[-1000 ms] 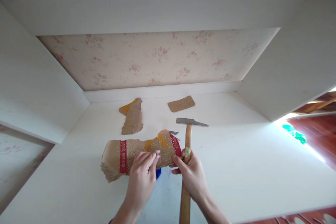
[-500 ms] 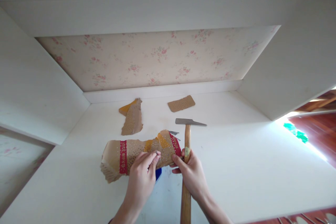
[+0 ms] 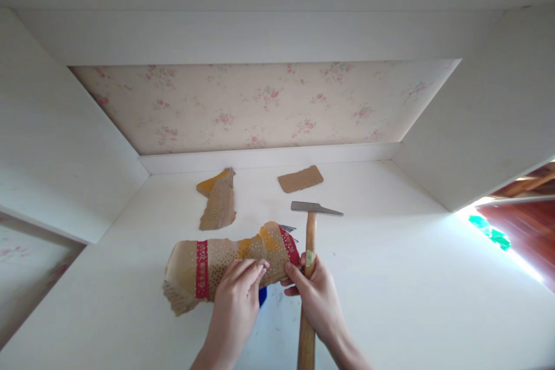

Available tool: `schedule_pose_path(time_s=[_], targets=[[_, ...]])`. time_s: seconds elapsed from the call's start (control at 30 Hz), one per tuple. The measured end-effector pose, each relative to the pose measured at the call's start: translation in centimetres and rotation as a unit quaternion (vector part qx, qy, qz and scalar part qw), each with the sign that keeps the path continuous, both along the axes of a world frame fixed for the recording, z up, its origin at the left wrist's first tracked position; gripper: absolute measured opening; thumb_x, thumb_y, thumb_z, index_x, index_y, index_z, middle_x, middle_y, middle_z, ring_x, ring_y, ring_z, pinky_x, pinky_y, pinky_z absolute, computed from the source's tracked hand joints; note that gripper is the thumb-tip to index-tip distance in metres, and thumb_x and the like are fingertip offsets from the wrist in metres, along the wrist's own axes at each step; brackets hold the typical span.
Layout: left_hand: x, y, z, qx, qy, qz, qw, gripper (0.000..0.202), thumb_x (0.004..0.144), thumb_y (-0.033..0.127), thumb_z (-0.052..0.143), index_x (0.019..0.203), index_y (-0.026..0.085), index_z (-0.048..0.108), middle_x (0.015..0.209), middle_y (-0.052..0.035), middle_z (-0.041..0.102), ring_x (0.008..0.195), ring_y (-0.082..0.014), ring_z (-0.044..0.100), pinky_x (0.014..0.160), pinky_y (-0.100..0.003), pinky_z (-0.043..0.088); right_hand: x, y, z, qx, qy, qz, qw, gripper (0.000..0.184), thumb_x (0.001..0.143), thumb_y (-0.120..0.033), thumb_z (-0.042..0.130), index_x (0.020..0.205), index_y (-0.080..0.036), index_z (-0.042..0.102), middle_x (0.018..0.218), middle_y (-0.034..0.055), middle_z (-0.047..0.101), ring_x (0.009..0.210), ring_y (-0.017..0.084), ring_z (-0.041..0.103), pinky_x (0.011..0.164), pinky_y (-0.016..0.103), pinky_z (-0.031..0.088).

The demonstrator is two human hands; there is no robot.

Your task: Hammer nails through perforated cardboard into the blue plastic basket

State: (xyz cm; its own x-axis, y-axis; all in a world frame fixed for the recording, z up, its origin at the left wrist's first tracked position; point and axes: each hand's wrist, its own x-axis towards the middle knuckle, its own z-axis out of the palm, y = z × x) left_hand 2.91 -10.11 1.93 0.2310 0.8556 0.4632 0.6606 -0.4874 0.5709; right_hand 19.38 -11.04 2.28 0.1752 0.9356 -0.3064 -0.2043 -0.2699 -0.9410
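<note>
A piece of cardboard (image 3: 223, 248) with red printed bands and many small punched holes lies bent in front of me. Above its middle, my left hand (image 3: 238, 289) is closed in a pinch on a nail, of which only a small grey tip shows between thumb and finger. My right hand (image 3: 318, 298) wraps round the wooden handle of a hammer (image 3: 310, 237), its metal head pointing away from me. The right thumb also presses on the cardboard's right end. Several loose nails (image 3: 288, 228) lie just behind that end.
Two torn, punched cardboard pieces lie farther back, a left one (image 3: 220, 205) and a right one (image 3: 300, 179). Something blue (image 3: 262, 297) shows under the cardboard. White panels (image 3: 485, 115) enclose the white surface (image 3: 390, 277). A green thing (image 3: 489, 232) is beyond the right edge.
The view has tilted slightly, so everything sits a little lower. The left fingers have shifted slightly over the cardboard; the right hand keeps its hold on the hammer.
</note>
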Motion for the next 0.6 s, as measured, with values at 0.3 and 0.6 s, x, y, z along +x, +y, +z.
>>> schedule_pose_path(time_s=[0.3, 0.6], targets=[[-0.1, -0.3, 0.0, -0.026, -0.009, 0.023, 0.999, 0.02, 0.098, 0.019, 0.047, 0.093, 0.02, 0.066, 0.091, -0.0034, 0.069, 0.08, -0.0148, 0.068, 0.076, -0.024, 0.054, 1.2, -0.9, 0.9, -0.028, -0.136, -0.004, 0.99, 0.043, 0.087, -0.063, 0.051, 0.073, -0.026, 0.036, 0.036, -0.0142, 0.038, 0.029, 0.006, 0.033, 0.031, 0.015, 0.025], [0.1, -0.6, -0.2, -0.003, 0.019, 0.025, 1.0, 0.023, 0.097, 0.015, 0.042, 0.099, 0.022, 0.064, 0.092, -0.0023, 0.071, 0.085, -0.0159, 0.07, 0.078, -0.026, 0.058, 2.1, -5.5, -0.3, 0.007, -0.228, 0.076, 0.971, 0.047, 0.085, -0.07, 0.045, 0.069, -0.026, 0.041, 0.049, -0.0112, 0.029, 0.039, 0.008, 0.027, 0.037, 0.021, 0.018]])
